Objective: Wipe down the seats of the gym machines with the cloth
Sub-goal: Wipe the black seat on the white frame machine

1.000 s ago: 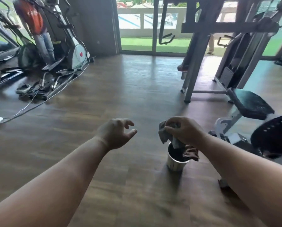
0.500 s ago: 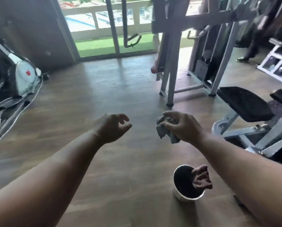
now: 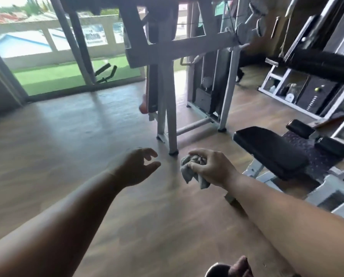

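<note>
My right hand (image 3: 211, 168) grips a crumpled grey cloth (image 3: 191, 172), which hangs below the fingers over the wooden floor. My left hand (image 3: 136, 167) is held out beside it, loosely curled and holding nothing. A black padded machine seat (image 3: 271, 151) on a white frame lies just to the right of my right hand, a short way off. Two smaller black pads (image 3: 299, 128) sit behind the seat.
A grey steel machine frame (image 3: 171, 108) stands straight ahead, its legs on the floor. A weight stack (image 3: 315, 96) and a black padded bar (image 3: 323, 62) are at the right. The bucket rim (image 3: 217, 271) with a reddish cloth (image 3: 240, 266) shows at the bottom edge. Glass doors (image 3: 67, 66) at back left.
The view has swung right and forward, so the seat is closer and the bucket has slid to the bottom edge. My right hand lifted the grey cloth out of the bucket.
</note>
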Demonstrator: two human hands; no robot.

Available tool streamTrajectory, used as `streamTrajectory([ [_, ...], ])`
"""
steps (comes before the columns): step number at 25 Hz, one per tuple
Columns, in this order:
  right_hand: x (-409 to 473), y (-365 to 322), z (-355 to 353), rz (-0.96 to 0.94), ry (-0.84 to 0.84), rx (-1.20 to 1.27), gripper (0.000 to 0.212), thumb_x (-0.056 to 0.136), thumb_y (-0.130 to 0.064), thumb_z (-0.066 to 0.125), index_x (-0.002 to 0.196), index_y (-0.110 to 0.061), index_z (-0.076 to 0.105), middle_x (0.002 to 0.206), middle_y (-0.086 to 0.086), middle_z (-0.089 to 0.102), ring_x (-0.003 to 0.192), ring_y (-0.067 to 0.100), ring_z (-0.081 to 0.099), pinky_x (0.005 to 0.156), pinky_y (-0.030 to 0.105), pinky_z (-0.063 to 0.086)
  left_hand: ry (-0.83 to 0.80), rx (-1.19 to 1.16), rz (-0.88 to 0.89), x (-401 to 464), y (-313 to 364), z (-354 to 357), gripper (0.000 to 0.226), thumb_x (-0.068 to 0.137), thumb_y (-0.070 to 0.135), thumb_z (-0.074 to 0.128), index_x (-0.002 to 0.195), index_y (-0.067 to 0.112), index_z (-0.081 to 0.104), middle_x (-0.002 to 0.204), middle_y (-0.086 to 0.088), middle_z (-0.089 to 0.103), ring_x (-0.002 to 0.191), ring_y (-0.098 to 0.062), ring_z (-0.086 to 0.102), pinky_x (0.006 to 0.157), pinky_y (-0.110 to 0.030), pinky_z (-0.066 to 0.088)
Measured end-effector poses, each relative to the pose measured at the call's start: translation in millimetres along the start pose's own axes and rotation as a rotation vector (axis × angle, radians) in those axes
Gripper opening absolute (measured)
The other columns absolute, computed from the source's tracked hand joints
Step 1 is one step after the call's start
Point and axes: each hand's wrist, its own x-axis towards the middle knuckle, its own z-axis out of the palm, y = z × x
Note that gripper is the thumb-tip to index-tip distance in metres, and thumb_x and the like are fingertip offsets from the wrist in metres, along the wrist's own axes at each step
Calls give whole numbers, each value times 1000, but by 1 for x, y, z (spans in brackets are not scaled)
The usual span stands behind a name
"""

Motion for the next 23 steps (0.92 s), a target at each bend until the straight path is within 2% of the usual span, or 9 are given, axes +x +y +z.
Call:
streamTrajectory([
  [3, 63, 14, -16, 41, 17, -6, 39, 79, -36, 71, 118, -34, 71, 109, -12, 73, 101, 3, 65, 93, 24, 50, -8, -76, 24, 77, -6, 7, 29, 86, 45, 71, 110, 29, 72, 96, 8, 68, 85, -18, 65, 83, -37, 55],
  [8, 123, 60, -64, 192, 104, -4, 38, 81, -38, 71, 119, -37, 68, 111, -13, 71, 103, 4, 64, 97, 25, 49, -91, -114, 190, 208, 20, 24, 23, 87, 34, 74, 107, 22, 74, 92, 7, 68, 78, -11, 62, 79, -27, 49],
  [12, 153, 105, -104, 366, 267, -5, 39, 81, -40, 70, 119, -38, 68, 111, -14, 71, 103, 1, 64, 98, 27, 49, -214, 18, 388, 319, 62, 57, 30, 87, 55, 64, 113, 40, 67, 104, 18, 68, 95, -10, 66, 86, -32, 53],
  [16, 168, 133, -124, 525, 455, -5, 39, 84, -37, 69, 123, -34, 67, 113, -14, 70, 100, 1, 63, 94, 23, 48, -320, 30, 625, 402, 119, 92, 32, 88, 56, 61, 115, 39, 65, 104, 17, 68, 96, -11, 65, 87, -32, 53],
  [18, 168, 146, -123, 606, 510, -7, 38, 86, -36, 68, 124, -34, 66, 113, -13, 69, 100, 4, 63, 90, 22, 47, -367, 27, 723, 426, 143, 111, 33, 88, 56, 60, 115, 39, 65, 103, 17, 69, 95, -12, 66, 87, -35, 54],
  [23, 156, 199, -122, 767, 590, 54, 39, 88, -42, 68, 126, -34, 64, 122, -11, 67, 109, 8, 62, 94, 28, 48, -531, 14, 883, 466, 202, 179, 49, 77, 66, 48, 114, 39, 66, 104, 16, 71, 92, -10, 67, 83, -36, 56],
])
